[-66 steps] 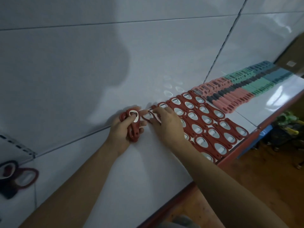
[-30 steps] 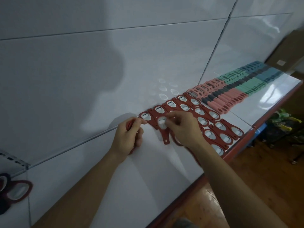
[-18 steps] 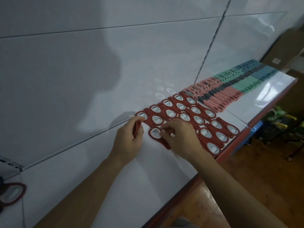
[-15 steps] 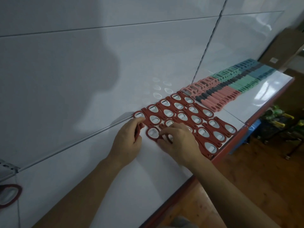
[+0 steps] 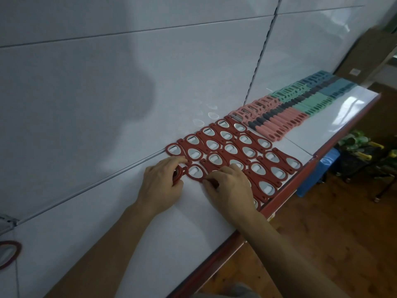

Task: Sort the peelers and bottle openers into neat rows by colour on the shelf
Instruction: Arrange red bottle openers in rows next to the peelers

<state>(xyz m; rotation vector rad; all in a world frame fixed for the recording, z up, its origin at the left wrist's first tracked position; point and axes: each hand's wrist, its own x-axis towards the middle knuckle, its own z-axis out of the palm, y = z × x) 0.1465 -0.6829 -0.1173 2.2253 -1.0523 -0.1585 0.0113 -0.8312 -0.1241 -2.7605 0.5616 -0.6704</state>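
Left hand clenched round stack of red openers, at left end of opener block on shelf. Right hand just beside it, fingers bent, tips down on block's front-left corner; pinching or only pressing, cannot tell. Block lies in slanted rows, touching back panel. To its right: pink peelers, green peelers, blue peelers. Lone opener far left.

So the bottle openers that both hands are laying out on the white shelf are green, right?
Not green. The bottle openers at the left hand and right hand on the white shelf are red, as the head view shows; green belongs to some peelers farther along.
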